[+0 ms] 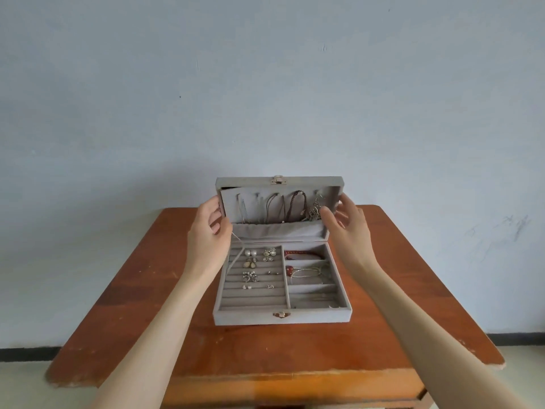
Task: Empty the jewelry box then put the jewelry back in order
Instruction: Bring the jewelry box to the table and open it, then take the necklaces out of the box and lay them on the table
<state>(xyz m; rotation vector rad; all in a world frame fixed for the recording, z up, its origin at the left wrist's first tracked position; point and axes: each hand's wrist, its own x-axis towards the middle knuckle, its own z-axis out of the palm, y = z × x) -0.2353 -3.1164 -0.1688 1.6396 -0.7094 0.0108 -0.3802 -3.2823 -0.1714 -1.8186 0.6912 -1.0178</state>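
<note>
Jewelry box on the table, lid raised upright; I see both hands at the lid's two ends.

Left hand: fingers loosely curled beside the lid's left edge, thumb side toward the box. I cannot tell whether they touch the edge; nothing is clearly gripped. A thin chain runs from just under this hand down into the box's left tray.

Right hand: fingers relaxed and spread, at the lid's right edge, thumb in front of the lining; contact is uncertain.

Between the two sets of fingers, necklaces hang inside the lid, their lower ends tucked into a fabric pocket.

Below the fingers, in the base: earrings sit in the ridged left tray; to their right, the divided compartments hold a red bracelet in the farthest one and a cord bracelet in the next. The nearest compartments show only faint thin items I cannot identify. A clasp is on the front wall nearest me.
</note>
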